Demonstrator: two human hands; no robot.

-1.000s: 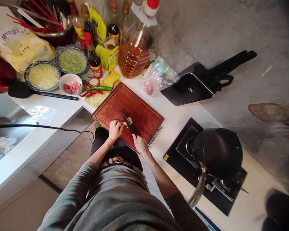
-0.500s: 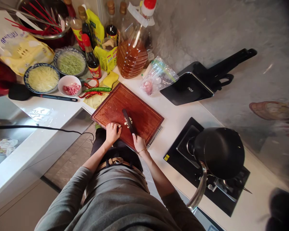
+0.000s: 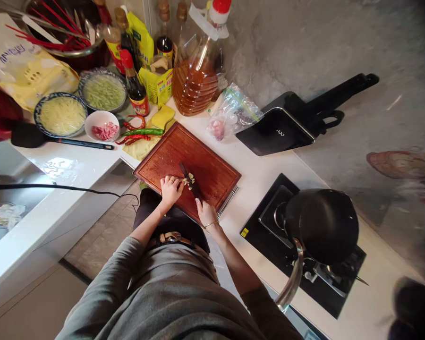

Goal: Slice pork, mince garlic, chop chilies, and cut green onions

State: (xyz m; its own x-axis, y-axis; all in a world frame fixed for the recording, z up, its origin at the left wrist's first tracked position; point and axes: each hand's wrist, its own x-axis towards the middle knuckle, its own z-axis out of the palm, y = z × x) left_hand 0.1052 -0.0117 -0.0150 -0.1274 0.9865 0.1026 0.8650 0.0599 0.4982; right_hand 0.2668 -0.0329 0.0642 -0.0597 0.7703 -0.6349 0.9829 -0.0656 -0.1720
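Knife [image 3: 188, 178] clenched in your right hand [image 3: 206, 213]; left hand [image 3: 170, 188] fingers pinch pale pieces [image 3: 191, 178] beside blade on cutting board [image 3: 212, 170].

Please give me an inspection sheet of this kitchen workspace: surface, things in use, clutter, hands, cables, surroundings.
Surface: white counter, with a red-brown cutting board near its front edge.
Things in use: dark knife over small pale pieces on the board; too small to identify.
Clutter: two bowls of shreds, small dish of pink bits, chillies, oil jug, sauce bottles, plastic bag, spatula.
Hands: left hand steadies the pieces; right hand grips the knife handle.
Cables: black cable running below the counter's edge.
Surroundings: black pot on a stove; grey wall.
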